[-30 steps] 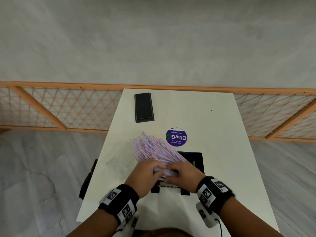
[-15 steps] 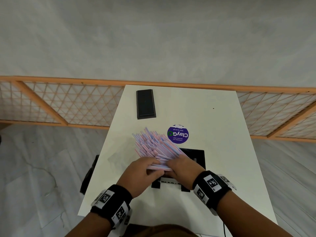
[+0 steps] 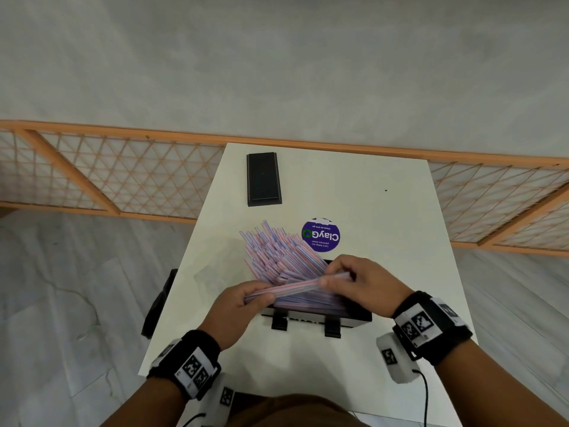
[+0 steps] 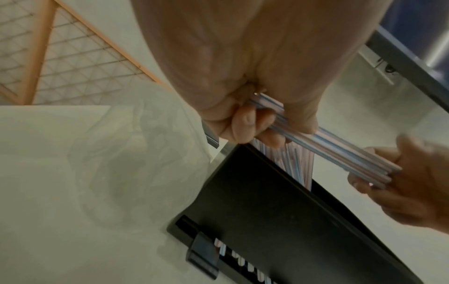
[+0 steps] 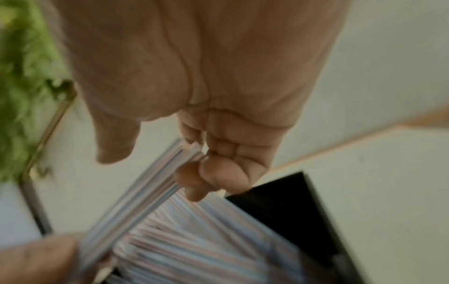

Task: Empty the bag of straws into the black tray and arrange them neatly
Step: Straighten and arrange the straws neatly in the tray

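Nearest the camera, two forearms with black wristbands carrying printed marker tags, both over the near half of the white rectangular table (image 3: pixel 385 211). Left hand (image 3: pixel 237 306) grips one end of a small bundle of pink-and-blue striped plastic straws (image 3: pixel 295 286); fingers curled round it, thumb on top, clear in the left wrist view (image 4: pixel 257 119). Right hand (image 3: pixel 366 285) pinches the other end of the same bundle between thumb and curled fingers (image 5: pixel 213 173); right wrist view is blurred. The bundle lies crosswise, left to right, lifted just above the rest.

Under the hands sits the black rectangular plastic tray (image 3: pixel 354 317), near-centre of the table, with two black clips on its near wall. Inside and spilling over its far-left edge is the loose pile of striped straws (image 3: pixel 277 251), fanned out and slanting toward far left, ends resting on the table.

Just beyond the pile, to the right, a round purple sticker printed "ClayGo" (image 3: pixel 320 235) lies flat. Further, far left of the table, a flat black rectangular lid-like box (image 3: pixel 263 179). Behind the table an orange wooden lattice panel (image 3: pixel 107 177) runs along the grey wall.
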